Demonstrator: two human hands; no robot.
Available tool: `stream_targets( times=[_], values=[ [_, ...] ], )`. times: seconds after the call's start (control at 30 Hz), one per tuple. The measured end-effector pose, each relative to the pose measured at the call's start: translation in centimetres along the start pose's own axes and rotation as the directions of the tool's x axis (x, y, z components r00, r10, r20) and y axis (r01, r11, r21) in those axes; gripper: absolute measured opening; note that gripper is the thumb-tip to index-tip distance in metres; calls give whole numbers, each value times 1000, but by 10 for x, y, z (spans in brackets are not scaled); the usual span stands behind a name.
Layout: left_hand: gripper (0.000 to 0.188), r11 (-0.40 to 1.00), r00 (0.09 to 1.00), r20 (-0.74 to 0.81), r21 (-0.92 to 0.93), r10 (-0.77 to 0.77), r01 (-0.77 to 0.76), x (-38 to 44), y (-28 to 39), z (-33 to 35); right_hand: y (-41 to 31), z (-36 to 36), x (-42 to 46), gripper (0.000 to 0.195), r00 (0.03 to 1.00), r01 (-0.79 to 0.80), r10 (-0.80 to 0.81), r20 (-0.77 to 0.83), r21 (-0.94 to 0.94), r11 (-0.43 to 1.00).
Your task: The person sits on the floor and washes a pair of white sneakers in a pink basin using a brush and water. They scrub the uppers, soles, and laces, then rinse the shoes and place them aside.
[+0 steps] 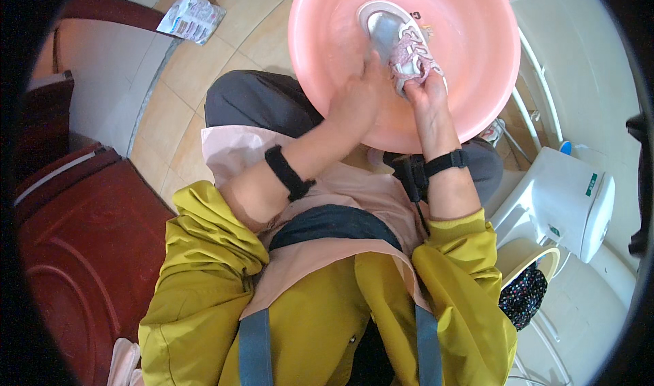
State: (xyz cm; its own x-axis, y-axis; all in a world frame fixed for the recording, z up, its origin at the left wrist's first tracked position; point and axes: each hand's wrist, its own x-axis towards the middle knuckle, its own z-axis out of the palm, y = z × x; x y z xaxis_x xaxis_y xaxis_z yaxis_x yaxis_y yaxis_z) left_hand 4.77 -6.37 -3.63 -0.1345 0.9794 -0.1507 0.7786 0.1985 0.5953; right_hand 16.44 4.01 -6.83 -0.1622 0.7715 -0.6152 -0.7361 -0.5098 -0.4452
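A white and grey sneaker [382, 26] with pink laces is tilted inside a large pink plastic basin [317, 44]. My right hand [428, 87] grips the sneaker at its end nearest me, by the loosened laces. My left hand [360, 92] is curled and blurred over the basin, close against the sneaker's left side. Whether it holds something small is hidden by the fingers and the blur. Dark lettering shows on the basin's inner wall beyond the sneaker. Both wrists wear black straps, and a small black device hangs at the right one.
A printed plastic pouch [191, 18] lies on the tiled floor [204, 74] at the far left. A dark red panelled door [92, 253] stands to my left. On the right are a white toilet cistern [567, 197], a cream bucket [552, 256] holding dark spotted cloth, and white rails [541, 90].
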Motion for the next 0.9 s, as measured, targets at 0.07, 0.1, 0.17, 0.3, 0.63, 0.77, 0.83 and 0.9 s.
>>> stream_targets(
  times=[0.07, 0.1, 0.17, 0.3, 0.63, 0.77, 0.83, 0.9],
  values=[
    [53, 998, 998, -10, -25, -63, 63, 20, -7, -15, 0, -4, 3, 35, 1000, -13, 13, 18, 3, 1000],
    [53, 996, 997, -26, -45, -74, 72, 27, -5, -19, -2, -5, 6, 36, 999, -23, 22, 32, 28, 999],
    [53, 992, 994, -58, -85, -95, 90, 35, -1, -26, -4, -8, 11, 37, 997, -44, 39, 59, 80, 996],
    [53, 980, 990, -46, -151, -135, 126, 34, 4, -33, -9, 1, 1, 38, 993, -114, 113, 13, 159, 981],
    [52, 980, 998, -31, -190, -59, 52, 13, 11, -22, -20, 7, -15, 39, 982, -93, 127, -139, 229, 969],
    [51, 985, 992, 118, -161, -36, 54, 2, 20, -10, -35, -3, -34, 36, 990, 142, -125, 67, -479, 866],
    [50, 983, 997, 78, -179, -12, 26, 15, 25, -11, -44, -7, -56, 38, 948, 319, -180, 264, -799, 510],
    [50, 984, 999, 34, -176, 15, -9, 33, 23, -8, -49, -9, -58, 38, 930, 367, -127, 345, -892, 265]
  ],
)
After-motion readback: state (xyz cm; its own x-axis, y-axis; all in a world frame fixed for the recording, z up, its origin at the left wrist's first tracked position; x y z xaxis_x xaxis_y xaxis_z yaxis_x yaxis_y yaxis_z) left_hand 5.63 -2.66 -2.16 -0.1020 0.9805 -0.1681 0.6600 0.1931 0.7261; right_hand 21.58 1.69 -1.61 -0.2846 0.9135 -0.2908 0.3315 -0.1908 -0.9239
